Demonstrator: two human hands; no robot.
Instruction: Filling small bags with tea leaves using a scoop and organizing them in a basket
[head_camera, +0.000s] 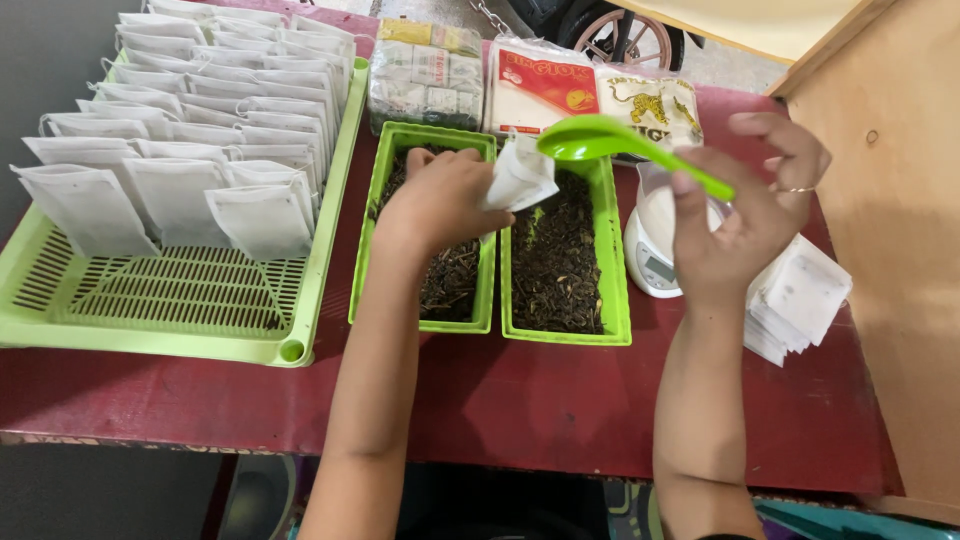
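bench (560, 400) red, closest | left hand (440, 205) grips white bag (520, 178) over the tea trays (612, 300) | right hand (745, 225) pinches green spoon (620, 148) just above bag

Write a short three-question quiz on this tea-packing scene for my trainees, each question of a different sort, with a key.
1. True or false: the right hand holds a green spoon.
2. What does the left hand hold? A) a white paper pouch B) a knife C) a cup
3. Fill in: the filled pouches lie in rows on the slatted green ____ at the left.

Key:
1. True.
2. A: the white pouch, above the green trays of loose tea.
3. Tray.
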